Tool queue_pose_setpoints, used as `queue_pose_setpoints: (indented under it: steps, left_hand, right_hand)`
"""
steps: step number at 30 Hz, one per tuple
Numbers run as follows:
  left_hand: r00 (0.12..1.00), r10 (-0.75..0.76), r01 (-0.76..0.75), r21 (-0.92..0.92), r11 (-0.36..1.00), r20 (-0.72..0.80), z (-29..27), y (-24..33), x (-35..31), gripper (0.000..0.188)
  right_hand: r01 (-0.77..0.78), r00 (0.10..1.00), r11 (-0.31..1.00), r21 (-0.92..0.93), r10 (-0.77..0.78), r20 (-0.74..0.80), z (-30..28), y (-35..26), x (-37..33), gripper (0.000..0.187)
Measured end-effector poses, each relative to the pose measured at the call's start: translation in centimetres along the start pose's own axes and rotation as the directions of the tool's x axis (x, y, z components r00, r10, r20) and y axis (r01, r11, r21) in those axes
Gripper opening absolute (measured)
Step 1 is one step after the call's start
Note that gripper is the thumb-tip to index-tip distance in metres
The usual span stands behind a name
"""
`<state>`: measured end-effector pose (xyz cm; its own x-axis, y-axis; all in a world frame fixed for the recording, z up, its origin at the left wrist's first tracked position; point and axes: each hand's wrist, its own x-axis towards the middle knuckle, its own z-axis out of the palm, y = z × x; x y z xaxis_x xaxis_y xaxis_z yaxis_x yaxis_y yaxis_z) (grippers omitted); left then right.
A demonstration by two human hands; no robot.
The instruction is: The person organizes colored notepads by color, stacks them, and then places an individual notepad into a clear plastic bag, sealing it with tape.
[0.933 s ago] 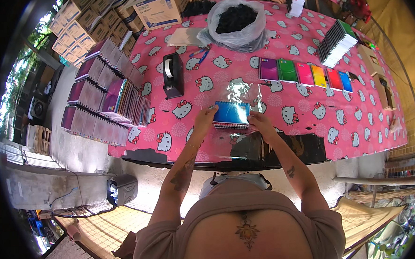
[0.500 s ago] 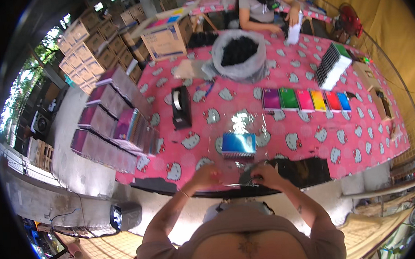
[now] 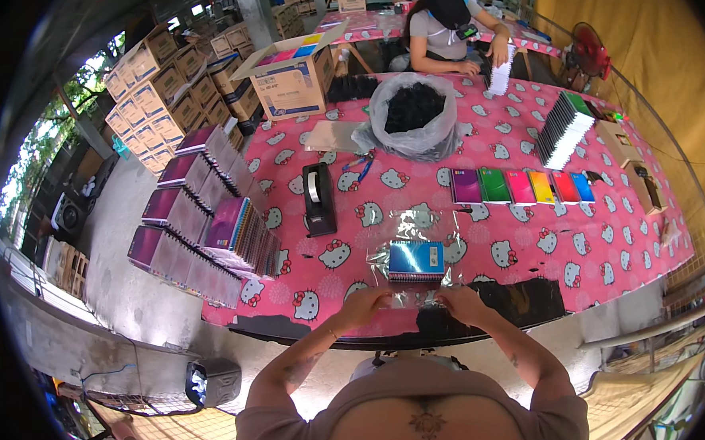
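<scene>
In front of me a blue spiral notebook stack [image 3: 416,258] lies inside a clear plastic bag [image 3: 418,223], its coil side toward me. My left hand [image 3: 363,305] pinches the near left corner of the bag's edge. At the near right corner my right hand [image 3: 462,303] is closed on the same edge. The plastic stretches between the two hands, just above the table's near rim. Beyond the bag to the left stands a black tape dispenser [image 3: 318,199].
Stacks of purple notebooks [image 3: 181,221] line the table's left edge. Farther off are a plastic-lined bin of black pieces [image 3: 415,117], an open carton [image 3: 291,88], a row of coloured notebooks [image 3: 520,186] and a notebook stack [image 3: 563,129]. A co-worker [image 3: 450,35] sits opposite.
My hands have come a little farther apart, and the bag's near edge now shows spread between them. The view has shifted slightly. Across the table, the co-worker still handles white sheets.
</scene>
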<state>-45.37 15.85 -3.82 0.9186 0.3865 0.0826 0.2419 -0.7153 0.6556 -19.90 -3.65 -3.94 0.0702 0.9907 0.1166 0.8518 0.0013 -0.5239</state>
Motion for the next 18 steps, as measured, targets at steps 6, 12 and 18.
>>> queue_pose_setpoints:
  steps: [6, 12, 18]
  left_hand:
    - [0.986, -0.002, 0.012, -0.059, 0.998, 0.164, -1.3, 0.2, 0.0, 0.027]
    - [0.962, -0.037, 0.001, 0.134, 0.991, 0.27, -2.3, -0.5, 0.0, 0.022]
    - [0.978, -0.076, 0.025, -0.252, 0.967, -0.196, -3.4, -3.4, 2.3, 0.024]
  right_hand:
    - [0.11, 0.994, 0.992, -0.065, -0.108, 0.029, -1.0, -1.4, -0.1, 0.018]
    - [-0.274, 0.903, 0.96, 0.061, 0.235, 0.359, -4.6, -2.9, 0.5, 0.019]
    - [-0.305, 0.896, 0.905, 0.296, 0.378, -0.232, -4.0, -0.8, 0.7, 0.02]
